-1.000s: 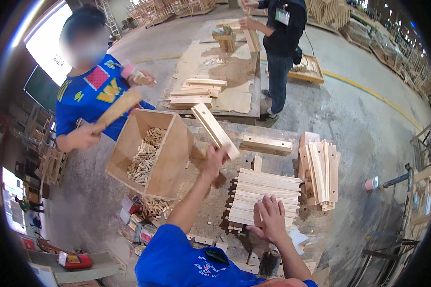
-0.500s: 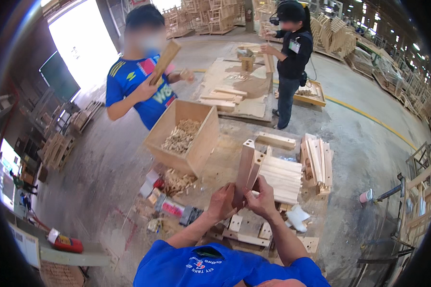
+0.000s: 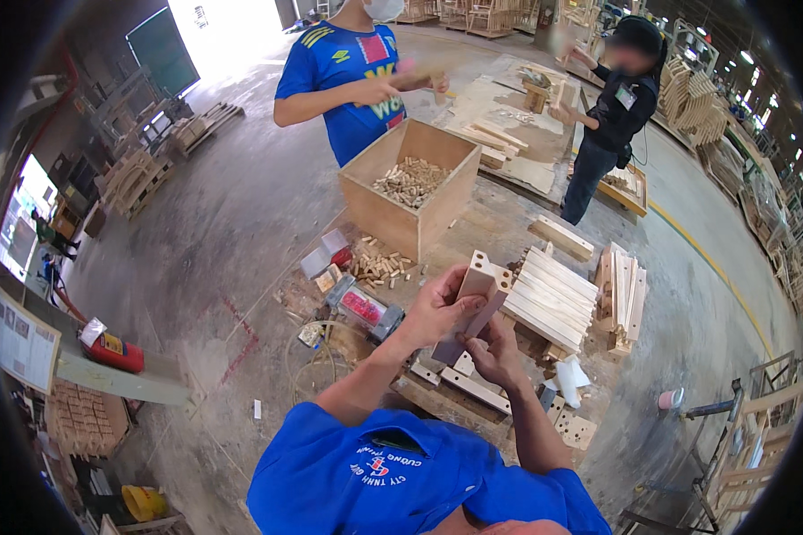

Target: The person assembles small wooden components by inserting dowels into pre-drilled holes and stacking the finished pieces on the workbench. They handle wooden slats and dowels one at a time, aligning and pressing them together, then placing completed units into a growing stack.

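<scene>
Both my hands are closed on a pair of wooden pieces (image 3: 484,283) with round holes in their upper ends, held upright and slightly tilted above the workbench. My left hand (image 3: 444,308) wraps the pieces from the left side, higher up. Lower down, my right hand (image 3: 495,349) grips them, thumb along the near side. Just beyond lies a layered stack of pale wooden strips (image 3: 551,299). Loose wooden dowels (image 3: 382,265) are heaped to the left, beside a tool with a clear, red-filled section (image 3: 362,306).
A large wooden box (image 3: 446,209) of dowels stands beyond my hands. Drilled pieces (image 3: 476,390) lie at the near edge; another bundle (image 3: 623,290) sits right. Across the bench, a person in a blue shirt (image 3: 352,85) holds wood; a person in black (image 3: 611,125) stands farther right.
The view has shifted, so the bench sits lower and farther right. My left hand has moved up the wooden pieces, which now tilt more. The blue-shirted person's wood has come down from upright.
</scene>
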The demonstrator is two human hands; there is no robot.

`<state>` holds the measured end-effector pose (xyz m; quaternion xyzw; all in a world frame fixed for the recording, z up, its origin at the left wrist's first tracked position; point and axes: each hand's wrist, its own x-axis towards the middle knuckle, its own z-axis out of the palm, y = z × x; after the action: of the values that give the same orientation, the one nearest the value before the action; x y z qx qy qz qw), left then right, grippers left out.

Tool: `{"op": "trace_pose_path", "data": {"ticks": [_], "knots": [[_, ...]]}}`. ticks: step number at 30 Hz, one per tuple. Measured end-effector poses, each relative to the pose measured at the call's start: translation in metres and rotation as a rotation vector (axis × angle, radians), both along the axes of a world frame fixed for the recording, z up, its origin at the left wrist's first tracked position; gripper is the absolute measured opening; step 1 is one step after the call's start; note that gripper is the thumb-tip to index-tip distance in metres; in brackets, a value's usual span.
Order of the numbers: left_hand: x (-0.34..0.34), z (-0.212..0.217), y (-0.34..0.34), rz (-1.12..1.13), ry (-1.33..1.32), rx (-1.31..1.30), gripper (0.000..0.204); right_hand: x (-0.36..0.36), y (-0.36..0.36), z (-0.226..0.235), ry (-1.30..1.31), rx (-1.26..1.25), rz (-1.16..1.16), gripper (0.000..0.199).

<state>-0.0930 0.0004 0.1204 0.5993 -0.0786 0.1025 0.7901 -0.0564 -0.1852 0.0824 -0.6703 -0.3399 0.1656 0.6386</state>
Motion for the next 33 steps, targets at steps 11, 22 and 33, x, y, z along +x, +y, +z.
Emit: {"op": "trace_pose_path", "data": {"ticks": [11, 22, 33], "knots": [[-0.054, -0.003, 0.062, 0.088, 0.029, 0.017, 0.054, -0.018, 0.061, 0.003, 0.101, -0.175, 0.240, 0.044], [-0.091, -0.013, 0.154, 0.297, 0.107, -0.009, 0.049, -0.034, 0.171, -0.006, 0.334, -0.092, 0.448, 0.044], [-0.118, -0.052, 0.236, 0.564, 0.122, 0.058, 0.049, -0.015, 0.262, 0.014, 0.038, -0.375, 0.739, 0.028]]}}
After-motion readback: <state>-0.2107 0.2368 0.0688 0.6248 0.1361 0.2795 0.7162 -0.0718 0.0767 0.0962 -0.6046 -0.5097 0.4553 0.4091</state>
